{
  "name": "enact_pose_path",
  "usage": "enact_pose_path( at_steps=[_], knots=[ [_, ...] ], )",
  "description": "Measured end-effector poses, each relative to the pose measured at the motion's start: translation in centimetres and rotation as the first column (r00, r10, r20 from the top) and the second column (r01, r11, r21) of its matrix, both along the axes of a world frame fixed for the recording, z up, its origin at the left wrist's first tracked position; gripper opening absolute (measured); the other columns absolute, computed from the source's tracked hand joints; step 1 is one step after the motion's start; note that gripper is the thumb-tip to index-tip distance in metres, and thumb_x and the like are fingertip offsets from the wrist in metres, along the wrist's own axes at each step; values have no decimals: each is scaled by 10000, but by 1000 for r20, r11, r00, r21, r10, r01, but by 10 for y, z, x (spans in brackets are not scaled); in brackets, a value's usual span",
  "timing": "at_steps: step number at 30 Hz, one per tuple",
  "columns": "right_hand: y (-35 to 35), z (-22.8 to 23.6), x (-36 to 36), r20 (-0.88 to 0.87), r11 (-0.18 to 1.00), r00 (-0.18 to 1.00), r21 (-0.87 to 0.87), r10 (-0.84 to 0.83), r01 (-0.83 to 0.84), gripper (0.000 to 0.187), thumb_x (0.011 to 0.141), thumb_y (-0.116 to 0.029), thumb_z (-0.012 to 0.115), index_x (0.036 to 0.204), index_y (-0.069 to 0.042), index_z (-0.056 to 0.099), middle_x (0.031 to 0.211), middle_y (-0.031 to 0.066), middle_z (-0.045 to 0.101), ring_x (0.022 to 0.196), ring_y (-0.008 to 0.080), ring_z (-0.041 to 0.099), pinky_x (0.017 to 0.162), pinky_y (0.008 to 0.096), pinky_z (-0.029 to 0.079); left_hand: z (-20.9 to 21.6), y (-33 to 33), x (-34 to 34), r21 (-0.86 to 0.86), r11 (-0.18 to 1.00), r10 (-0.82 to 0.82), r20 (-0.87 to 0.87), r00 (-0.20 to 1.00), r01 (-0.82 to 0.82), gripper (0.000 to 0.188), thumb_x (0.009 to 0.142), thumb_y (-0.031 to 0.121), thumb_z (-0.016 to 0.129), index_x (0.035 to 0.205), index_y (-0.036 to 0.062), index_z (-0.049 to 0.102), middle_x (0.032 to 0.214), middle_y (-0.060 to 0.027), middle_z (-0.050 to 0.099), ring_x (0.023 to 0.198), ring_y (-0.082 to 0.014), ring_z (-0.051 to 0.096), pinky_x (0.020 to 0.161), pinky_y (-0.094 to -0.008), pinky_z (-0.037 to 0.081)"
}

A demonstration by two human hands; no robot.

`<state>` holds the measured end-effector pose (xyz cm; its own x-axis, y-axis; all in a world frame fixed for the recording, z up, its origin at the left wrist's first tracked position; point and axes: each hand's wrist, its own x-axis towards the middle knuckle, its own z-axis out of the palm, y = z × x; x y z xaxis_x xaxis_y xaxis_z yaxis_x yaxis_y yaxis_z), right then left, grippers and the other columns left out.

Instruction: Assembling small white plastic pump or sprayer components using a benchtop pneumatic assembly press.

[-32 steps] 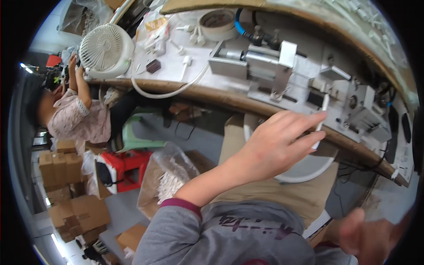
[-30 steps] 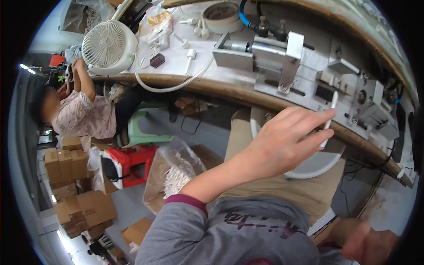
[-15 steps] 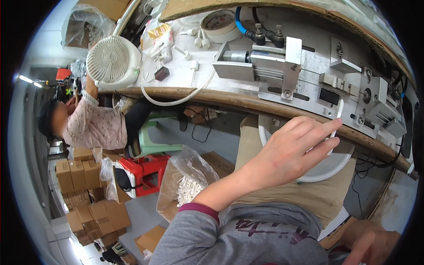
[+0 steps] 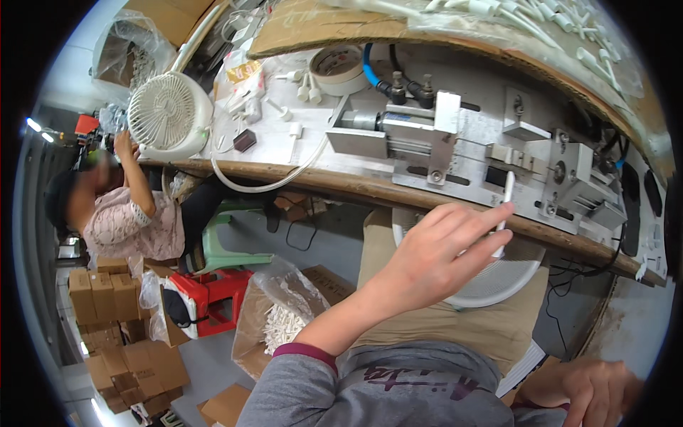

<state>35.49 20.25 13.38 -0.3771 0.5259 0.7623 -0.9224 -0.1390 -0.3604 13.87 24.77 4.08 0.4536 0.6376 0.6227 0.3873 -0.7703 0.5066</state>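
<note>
A slim white plastic rod stands pinched between the fingertips of my left hand, its upper end close to the dark slot of the metal fixture at the bench edge. A wider white end shows below the fingers. Beside the slot sits a small metal block, with clamp parts on both sides. Down at the lower right, my right hand has its fingers curled in; whatever they hold, if anything, is hidden. Under my left hand, a white mesh basket rests on my lap.
White plastic parts lie on a raised cardboard shelf above the fixture. Left along the bench are a tape roll and white fan. A bag-lined box of white parts stands on the floor. Another person sits at far left.
The view has shifted, revealing more of the shelf. My left hand, still pinching the rod, has come slightly nearer the slot. The other person's hand now shows beside the fan.
</note>
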Motion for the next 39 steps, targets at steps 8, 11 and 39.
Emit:
enact_pose_path(
  at_steps=[8, 11, 39],
  knots=[
    [58, 8, 10, 729, 567, 230, 254, -645, 784, 425, 980, -280, 548, 1242, 50, 499, 865, 120, 625, 831, 202, 586, 799, 332, 468, 19, 8, -4, 2, 990, 140, -39, 989, -140, 367, 744, 33, 785, 1102, 7, 710, 1338, -170, 601, 1051, -295, 661, 874, -383, 542],
    [111, 17, -11, 615, 349, -69, 532, -786, 772, 144, 921, -88, 667, 1012, 23, 679, 945, 68, 717, 878, 135, 682, 808, 269, 523, 23, 13, -1, 16, 984, 178, -92, 980, -178, 342, 768, 41, 773, 1100, 1, 701, 1327, -167, 613, 1018, -288, 675, 851, -369, 551],
    [259, 21, 18, 39, -10, -531, 996, -846, 90, 306, 876, -201, 714, 1103, 3, 689, 914, 148, 696, 786, 253, 664, 743, 350, 530, 33, 34, 16, -29, 985, 144, -408, 902, -171, 236, 832, 151, 731, 1028, 45, 655, 1335, -124, 628, 599, -269, 654, 589, -359, 534]
  ],
)
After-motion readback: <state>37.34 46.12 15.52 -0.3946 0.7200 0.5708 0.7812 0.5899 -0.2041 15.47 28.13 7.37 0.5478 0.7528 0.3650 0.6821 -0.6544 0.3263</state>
